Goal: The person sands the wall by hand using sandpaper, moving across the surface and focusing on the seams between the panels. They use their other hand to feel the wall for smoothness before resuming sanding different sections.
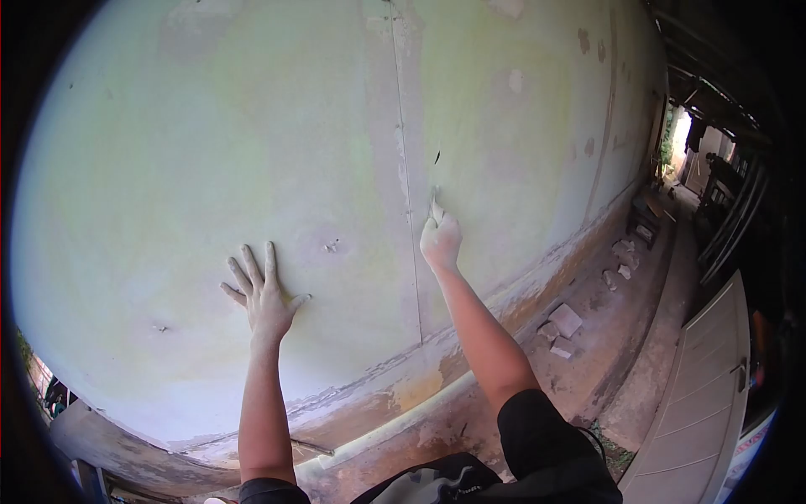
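Observation:
A large pale green and white wall with patchy filler fills the view. My left hand, dusted white, lies on it with the fingers spread. To the right of a vertical seam, my right hand is closed, also dusty, with a small pale thing between its fingers touching the wall; what it is I cannot make out. Just above that hand is a short dark slit. Between the hands, nearer the left, a chipped spot shows, and another lies to the lower left.
Along the wall's foot runs a worn ledge. Broken slabs lie on the ground at the right. A light-coloured door panel leans at the lower right. A stick lies near my left forearm. A dark box-like object stands farther back.

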Motion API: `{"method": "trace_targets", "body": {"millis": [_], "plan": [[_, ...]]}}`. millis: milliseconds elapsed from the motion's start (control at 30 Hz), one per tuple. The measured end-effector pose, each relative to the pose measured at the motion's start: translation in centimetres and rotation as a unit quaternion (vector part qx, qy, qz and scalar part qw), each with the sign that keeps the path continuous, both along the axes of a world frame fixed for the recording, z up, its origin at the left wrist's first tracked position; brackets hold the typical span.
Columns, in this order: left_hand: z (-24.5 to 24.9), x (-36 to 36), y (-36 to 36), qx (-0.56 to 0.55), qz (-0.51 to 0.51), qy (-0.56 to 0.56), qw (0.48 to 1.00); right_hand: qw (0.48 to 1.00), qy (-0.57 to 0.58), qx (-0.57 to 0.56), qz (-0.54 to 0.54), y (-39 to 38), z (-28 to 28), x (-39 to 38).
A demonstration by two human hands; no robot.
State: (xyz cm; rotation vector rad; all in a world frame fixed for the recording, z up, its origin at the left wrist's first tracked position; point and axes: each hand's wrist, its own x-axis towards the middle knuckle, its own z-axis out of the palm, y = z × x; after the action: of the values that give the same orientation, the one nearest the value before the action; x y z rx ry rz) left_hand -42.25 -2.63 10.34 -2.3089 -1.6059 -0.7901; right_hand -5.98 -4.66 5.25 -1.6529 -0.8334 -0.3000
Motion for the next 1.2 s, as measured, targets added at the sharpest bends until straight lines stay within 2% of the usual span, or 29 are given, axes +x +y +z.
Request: {"method": "trace_targets", "body": {"millis": [67,133,167,233,333,467,500,567,633,700,767,833,867,933,967,1033,1167,1200], "plan": [[-0.5,-1.4,0.5,0.012,-0.025,0.019,0.999,0.995,-0.050,0.057,0.062,-2.4,6.8,-7.2],[-0.7,-3.4,0.9,0.036,-0.064,0.055,0.996,0.951,-0.185,0.168,0.180,-1.9,9.1,-12.2],[-0.7,-4.6,0.9,0.038,-0.061,0.053,0.996,0.950,-0.187,0.169,0.183,-1.4,8.9,-14.1],[-0.2,-7.3,1.1,0.087,-0.088,0.084,0.989,0.930,-0.356,-0.023,0.091,-0.3,7.1,-16.7],[1.9,-11.5,1.2,0.099,-0.066,0.041,0.992,0.923,-0.378,-0.009,0.076,0.3,6.0,-16.1],[6.2,-13.2,1.2,0.104,-0.047,0.063,0.991,0.928,-0.369,-0.027,0.039,0.6,7.5,-17.3],[6.1,-13.1,2.2,0.103,-0.047,0.063,0.992,0.938,-0.342,-0.012,0.061,0.8,8.8,-17.9],[5.1,-12.5,5.0,0.279,-0.064,0.033,0.958,0.945,-0.317,0.003,0.081,2.0,11.8,-18.1],[3.5,-12.0,6.8,0.314,-0.058,0.022,0.947,0.933,-0.352,0.071,-0.010,3.7,15.4,-17.2],[3.5,-11.6,8.0,0.354,-0.054,0.010,0.934,0.938,-0.336,0.076,-0.033,3.6,19.8,-15.5],[3.0,-11.9,7.9,0.391,-0.065,0.014,0.918,0.945,-0.317,0.069,-0.049,4.9,21.0,-14.9],[3.1,-11.9,7.9,0.388,-0.063,0.014,0.920,0.945,-0.279,0.165,-0.038,6.5,20.8,-15.4],[3.0,-11.9,7.8,0.390,-0.061,0.012,0.919,0.945,-0.284,0.159,-0.036,6.9,19.4,-16.3],[2.7,-11.9,7.9,0.387,-0.060,0.010,0.920,0.894,-0.443,0.055,0.050,5.8,15.8,-19.7],[2.9,-12.0,8.0,0.389,-0.061,0.014,0.919,0.892,-0.447,0.056,0.049,5.2,14.5,-20.1],[2.7,-12.0,8.0,0.385,-0.062,0.013,0.921,0.825,-0.549,-0.023,0.133,4.4,12.6,-20.0],[2.7,-11.9,7.8,0.370,-0.038,0.018,0.928,0.793,-0.606,-0.011,0.054,4.8,17.5,-16.1],[2.7,-12.0,7.8,0.370,-0.040,0.014,0.928,0.831,-0.554,0.025,0.041,4.9,19.8,-15.5]]}}
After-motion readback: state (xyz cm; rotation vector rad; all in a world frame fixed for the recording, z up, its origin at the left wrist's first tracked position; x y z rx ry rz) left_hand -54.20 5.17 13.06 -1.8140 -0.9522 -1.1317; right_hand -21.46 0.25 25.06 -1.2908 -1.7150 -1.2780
